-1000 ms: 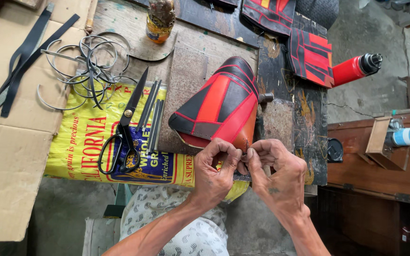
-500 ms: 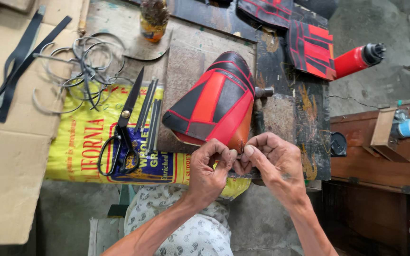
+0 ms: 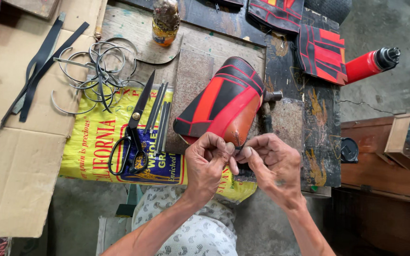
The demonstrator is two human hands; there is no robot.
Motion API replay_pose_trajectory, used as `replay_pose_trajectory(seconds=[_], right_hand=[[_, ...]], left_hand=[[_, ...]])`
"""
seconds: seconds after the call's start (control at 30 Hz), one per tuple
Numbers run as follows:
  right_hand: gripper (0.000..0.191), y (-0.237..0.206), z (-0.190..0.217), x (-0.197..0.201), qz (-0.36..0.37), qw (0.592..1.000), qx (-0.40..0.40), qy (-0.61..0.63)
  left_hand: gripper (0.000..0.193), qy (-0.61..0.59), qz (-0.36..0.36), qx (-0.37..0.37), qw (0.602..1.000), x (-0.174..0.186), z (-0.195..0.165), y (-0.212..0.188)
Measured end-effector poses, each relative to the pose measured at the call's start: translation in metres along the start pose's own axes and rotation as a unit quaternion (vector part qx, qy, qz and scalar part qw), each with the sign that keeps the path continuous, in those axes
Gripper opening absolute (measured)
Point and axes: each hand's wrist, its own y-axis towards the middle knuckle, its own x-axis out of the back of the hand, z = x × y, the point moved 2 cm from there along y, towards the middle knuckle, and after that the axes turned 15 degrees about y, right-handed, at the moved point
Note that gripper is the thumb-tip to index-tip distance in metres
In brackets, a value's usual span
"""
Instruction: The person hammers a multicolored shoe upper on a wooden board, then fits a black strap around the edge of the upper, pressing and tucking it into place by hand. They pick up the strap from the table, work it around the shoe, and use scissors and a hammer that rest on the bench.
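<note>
Two hands at lower centre: left hand (image 3: 208,163) and right hand (image 3: 270,167) pinch fingertips together on something too small to tell, touching the near end of red-and-black seat cover (image 3: 224,102) | left: black scissors (image 3: 131,130) on yellow sack (image 3: 100,137) | upper left: wire rings (image 3: 93,71) | upper right: red bottle (image 3: 371,64)

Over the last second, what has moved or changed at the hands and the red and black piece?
Little changed. Both hands, left hand and right hand, stay pinched together at the near edge of the red and black shoe upper, which sits on its stand as before. Nothing was taken up or let go. The scissors and wire rings lie unmoved.
</note>
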Motion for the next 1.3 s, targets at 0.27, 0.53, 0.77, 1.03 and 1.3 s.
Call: replay_pose_trajectory(seconds=[0.27,0.53,0.77,1.03,1.3], right_hand=[[0.005,0.009,-0.001,0.003,0.027,0.999,-0.004,-0.024],[0.011,0.010,0.018,-0.008,0.004,0.964,0.051,-0.259],[0.008,0.029,0.010,-0.012,0.029,0.996,0.045,0.073],[0.012,0.032,0.005,-0.028,0.044,0.960,0.277,-0.011],[0.073,0.042,0.030,-0.035,0.049,0.940,0.264,-0.209]], left_hand=[[0.020,0.014,0.010,-0.018,1.000,-0.002,0.003,0.002],[0.024,-0.011,0.039,-0.054,0.998,-0.006,0.015,0.000],[0.011,-0.114,-0.057,0.060,0.990,0.005,-0.018,0.009],[0.016,-0.204,-0.049,0.112,0.971,0.011,-0.047,0.022],[0.037,-0.260,0.074,0.089,0.959,0.012,-0.056,0.022]])
